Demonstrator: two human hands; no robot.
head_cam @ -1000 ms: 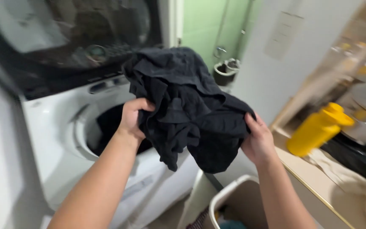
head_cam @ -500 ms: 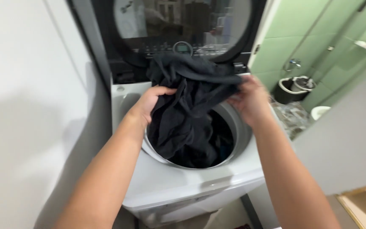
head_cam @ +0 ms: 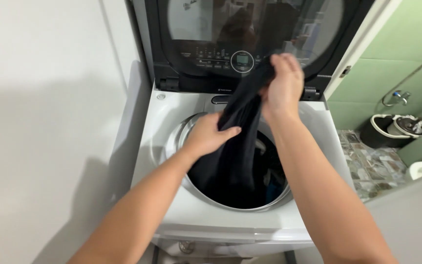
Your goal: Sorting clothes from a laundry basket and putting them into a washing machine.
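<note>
in the head view you have two bare hands, both on one black cloth garment (head_cam: 240,127). your right hand (head_cam: 283,83) is the higher one: its fingers are closed around the top of the garment, in front of the raised dark lid (head_cam: 255,34) with its round glass window. your left hand (head_cam: 210,136) is lower and grips the same garment at its left edge, the thumb on top of the fabric. the garment hangs stretched between the two hands, and its lower part goes down into the round drum opening (head_cam: 235,166) of the one white top-loading washing machine (head_cam: 172,215). more dark clothes lie inside the drum; how many i cannot tell. on the lid you see one small round display (head_cam: 242,60) among small buttons. to the right, on the patterned floor beside the green tiled wall (head_cam: 406,49), stands one dark bucket (head_cam: 384,132) with a light rim, and one metal tap (head_cam: 397,96) is above it.
</note>
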